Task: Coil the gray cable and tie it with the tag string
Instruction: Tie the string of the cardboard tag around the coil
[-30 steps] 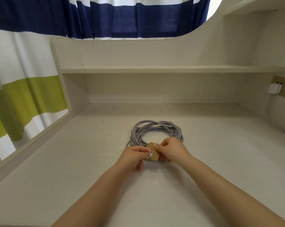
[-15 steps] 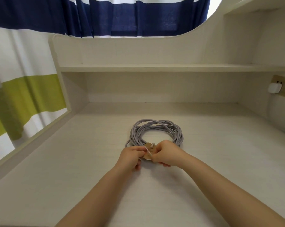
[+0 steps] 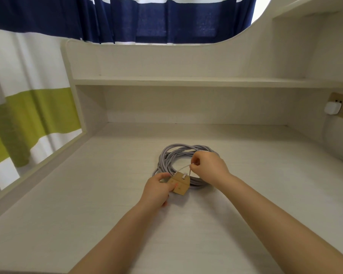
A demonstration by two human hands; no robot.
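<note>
**Tying stage: string drawn taut over the coiled cable**

Head view: the gray cable (image 3: 186,165) lies already wound into a loose round coil, flat on the pale worktop (image 3: 87,204), near the middle and just ahead of the person. The coiling looks done; the step in hand appears to be the tie.

The left hand (image 3: 156,191) pinches the brown card tag (image 3: 179,184) at its near-left edge, holding it down against the front arc of the coil. The right hand (image 3: 208,167), fingers curled, pinches the far end of the thin white tag string (image 3: 183,168) and holds it raised over the coil's right side, so the string runs in two taut lines from the tag's hole to the fingertips.

Whether the string already passes beneath the cable strands cannot be told; the tag hides that spot.

The next move, as I judge it, calls for leading the string round the bundled strands and cinching it, with the tag kept pinned so the coil does not spring apart.
</note>
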